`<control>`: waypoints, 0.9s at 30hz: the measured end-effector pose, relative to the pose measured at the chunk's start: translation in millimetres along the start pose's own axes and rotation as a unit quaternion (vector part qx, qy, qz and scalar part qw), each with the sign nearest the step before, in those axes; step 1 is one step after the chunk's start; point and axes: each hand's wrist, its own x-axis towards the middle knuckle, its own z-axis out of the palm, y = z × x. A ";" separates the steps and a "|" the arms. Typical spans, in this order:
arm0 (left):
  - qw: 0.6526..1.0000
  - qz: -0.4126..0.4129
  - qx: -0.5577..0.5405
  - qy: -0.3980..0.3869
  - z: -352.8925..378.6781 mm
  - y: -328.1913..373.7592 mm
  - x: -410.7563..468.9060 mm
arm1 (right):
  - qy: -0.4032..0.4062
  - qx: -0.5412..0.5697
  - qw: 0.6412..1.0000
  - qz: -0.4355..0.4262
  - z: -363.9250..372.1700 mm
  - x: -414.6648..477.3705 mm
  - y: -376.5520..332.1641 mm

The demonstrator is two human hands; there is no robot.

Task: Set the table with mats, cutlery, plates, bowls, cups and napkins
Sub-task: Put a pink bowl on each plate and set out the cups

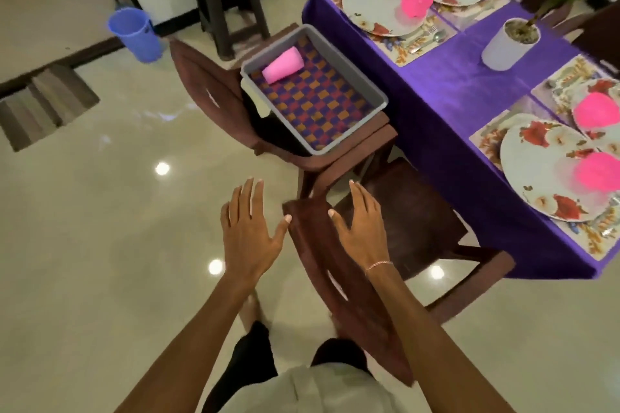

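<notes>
Standing beside a purple-clothed desk, a person holds both hands spread and empty. The left hand hovers over the floor and the right hand is at the near chair; contact is unclear. Four places at right look laid with mats, plates and pink upturned vessels, and cutlery shows at one. On the far chair, a grey tray holds one pink cup and a checked cloth, probably still to place.
</notes>
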 end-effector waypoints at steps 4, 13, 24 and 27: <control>1.000 0.028 -0.004 0.008 -36.6 -59.0 56.4 | 0.045 0.018 0.998 0.039 38.0 19.7 -59.3; 0.994 0.110 -0.013 -0.009 -80.5 -130.4 205.0 | 0.083 0.064 0.991 0.081 83.1 113.8 -144.2; 0.980 0.153 0.027 -0.126 -70.1 -158.7 435.6 | 0.118 0.106 0.975 0.157 132.3 322.3 -184.5; 0.973 0.155 0.024 -0.172 -58.3 -147.8 489.5 | 0.105 0.137 0.962 0.212 137.8 364.0 -186.3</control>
